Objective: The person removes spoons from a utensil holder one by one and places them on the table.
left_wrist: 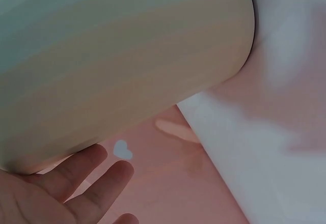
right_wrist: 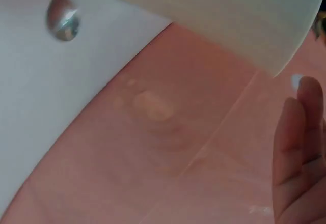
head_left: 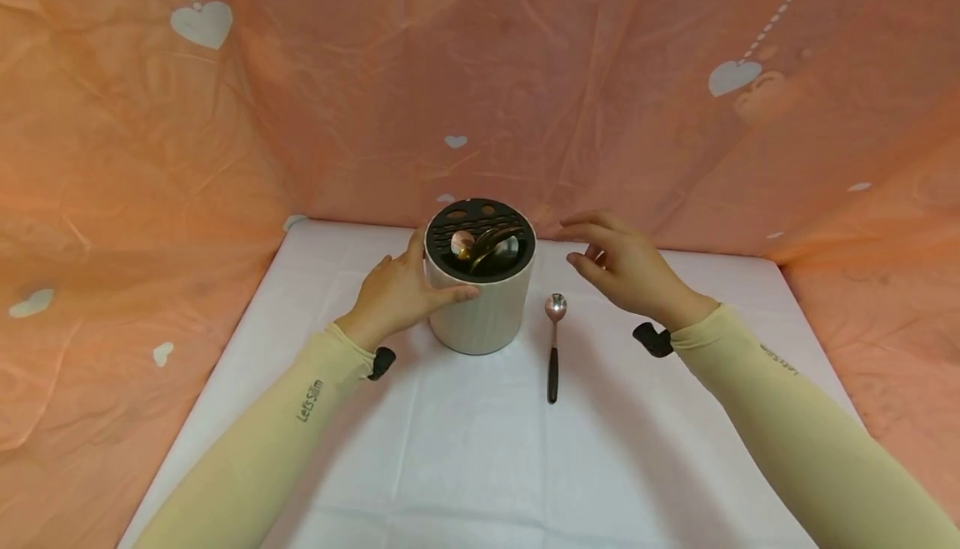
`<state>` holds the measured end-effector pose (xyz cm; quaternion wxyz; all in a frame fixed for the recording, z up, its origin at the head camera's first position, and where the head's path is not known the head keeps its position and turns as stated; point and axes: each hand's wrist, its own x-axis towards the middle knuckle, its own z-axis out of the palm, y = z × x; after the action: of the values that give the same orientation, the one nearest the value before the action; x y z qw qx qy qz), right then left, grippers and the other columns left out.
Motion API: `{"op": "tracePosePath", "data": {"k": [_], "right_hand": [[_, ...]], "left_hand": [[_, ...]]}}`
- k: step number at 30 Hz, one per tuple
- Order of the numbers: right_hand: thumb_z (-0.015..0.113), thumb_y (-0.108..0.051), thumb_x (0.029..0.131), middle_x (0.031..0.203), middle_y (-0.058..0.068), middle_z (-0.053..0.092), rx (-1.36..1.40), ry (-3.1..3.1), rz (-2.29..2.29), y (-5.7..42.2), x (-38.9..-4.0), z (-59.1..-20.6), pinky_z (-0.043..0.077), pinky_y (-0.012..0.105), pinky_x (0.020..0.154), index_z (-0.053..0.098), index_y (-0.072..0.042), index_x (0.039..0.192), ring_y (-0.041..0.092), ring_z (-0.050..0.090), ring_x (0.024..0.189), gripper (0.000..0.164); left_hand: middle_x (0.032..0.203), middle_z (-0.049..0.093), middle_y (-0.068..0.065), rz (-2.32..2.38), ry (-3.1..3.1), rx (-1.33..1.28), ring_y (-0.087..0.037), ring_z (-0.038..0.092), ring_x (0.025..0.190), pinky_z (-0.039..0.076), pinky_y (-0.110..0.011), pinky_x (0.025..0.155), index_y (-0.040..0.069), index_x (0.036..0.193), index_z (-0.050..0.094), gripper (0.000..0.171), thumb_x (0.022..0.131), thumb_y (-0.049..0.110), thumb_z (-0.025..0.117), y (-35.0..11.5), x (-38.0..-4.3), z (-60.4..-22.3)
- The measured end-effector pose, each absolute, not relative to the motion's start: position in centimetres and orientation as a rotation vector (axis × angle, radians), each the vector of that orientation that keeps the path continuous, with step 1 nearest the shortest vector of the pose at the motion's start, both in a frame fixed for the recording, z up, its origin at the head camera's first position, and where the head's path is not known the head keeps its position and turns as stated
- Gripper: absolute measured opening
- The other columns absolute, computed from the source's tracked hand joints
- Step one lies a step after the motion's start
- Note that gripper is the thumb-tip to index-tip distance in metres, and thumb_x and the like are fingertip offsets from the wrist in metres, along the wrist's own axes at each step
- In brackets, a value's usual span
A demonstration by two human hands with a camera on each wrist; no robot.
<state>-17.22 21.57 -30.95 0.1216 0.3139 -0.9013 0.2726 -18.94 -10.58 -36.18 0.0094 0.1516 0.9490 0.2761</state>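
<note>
The head view shows a white utensil holder (head_left: 480,320) upright toward the far edge of the white-covered desk (head_left: 450,466), the left hand (head_left: 401,289) at its 9 o'clock grasping it, thumb across the front wall. The left wrist view adds the far side: one finger lies at the wall, while a neighbouring fingertip stands off it. Released, the right hand (head_left: 622,266) hovers near its 3 o'clock, fingers loosely bent. A black-handled spoon (head_left: 553,366) lies at 4 o'clock, bowl toward 12; the right wrist view catches only its bowl and neck. The holder's black slotted lid (head_left: 474,214) has round holes toward 12 and a wider opening toward 5, where shiny metal cutlery (head_left: 507,251) sits, too crowded to count.
</note>
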Motion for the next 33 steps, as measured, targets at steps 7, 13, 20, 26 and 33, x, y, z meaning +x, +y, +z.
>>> {"op": "tracePosePath", "data": {"k": [7, 13, 20, 26, 33], "right_hand": [[0.066, -0.005, 0.094, 0.142, 0.006, 0.053, 1.069, -2.565, 0.808, 18.9, -16.9, -30.1, 0.053, 0.028, 0.064, 0.068, -0.011, 0.127, 0.008, 0.062, 0.078, 0.034], [0.065, -0.004, 0.094, 0.143, 0.008, 0.052, 1.12, -2.549, 0.804, 18.0, -16.9, -30.1, 0.053, 0.025, 0.061, 0.069, -0.011, 0.126, 0.007, 0.062, 0.078, 0.033], [0.065, -0.007, 0.096, 0.143, 0.006, 0.053, 1.152, -2.58, 0.772, 17.2, -17.3, -29.7, 0.054, 0.032, 0.065, 0.069, -0.011, 0.127, 0.009, 0.062, 0.083, 0.032], [0.062, -0.011, 0.098, 0.145, 0.004, 0.052, 1.16, -2.638, 0.758, 16.6, -17.7, -29.4, 0.053, 0.035, 0.069, 0.066, -0.009, 0.131, 0.012, 0.062, 0.085, 0.033], [0.064, -0.009, 0.096, 0.14, 0.002, 0.056, 1.159, -2.606, 0.668, 16.3, -17.9, -29.6, 0.052, 0.029, 0.071, 0.065, -0.011, 0.133, 0.01, 0.061, 0.088, 0.037]], "left_hand": [[0.137, 0.056, -0.023, 0.86, 2.957, 0.464, -0.035, 0.057, 0.123, 0.026, -0.057, 0.111, 0.013, 0.161, 0.005, 0.13, 0.069, 0.089, 0.058, -10.6, -19.0, -36.2], [0.134, 0.059, -0.021, 0.866, 2.949, 0.476, -0.035, 0.058, 0.122, 0.027, -0.057, 0.11, 0.013, 0.161, 0.007, 0.13, 0.069, 0.09, 0.058, -10.6, -19.1, -36.1], [0.136, 0.057, -0.021, 0.851, 2.942, 0.467, -0.035, 0.057, 0.123, 0.026, -0.058, 0.111, 0.011, 0.161, 0.005, 0.132, 0.069, 0.091, 0.056, -10.7, -19.1, -36.1], [0.135, 0.057, -0.022, 0.855, 2.924, 0.47, -0.037, 0.06, 0.118, 0.027, -0.058, 0.111, 0.011, 0.16, 0.006, 0.131, 0.069, 0.091, 0.055, -10.7, -19.0, -36.1], [0.133, 0.059, -0.022, 0.861, 2.922, 0.473, -0.038, 0.062, 0.115, 0.027, -0.058, 0.111, 0.012, 0.16, 0.006, 0.13, 0.069, 0.09, 0.056, -10.8, -19.0, -36.2]]}}
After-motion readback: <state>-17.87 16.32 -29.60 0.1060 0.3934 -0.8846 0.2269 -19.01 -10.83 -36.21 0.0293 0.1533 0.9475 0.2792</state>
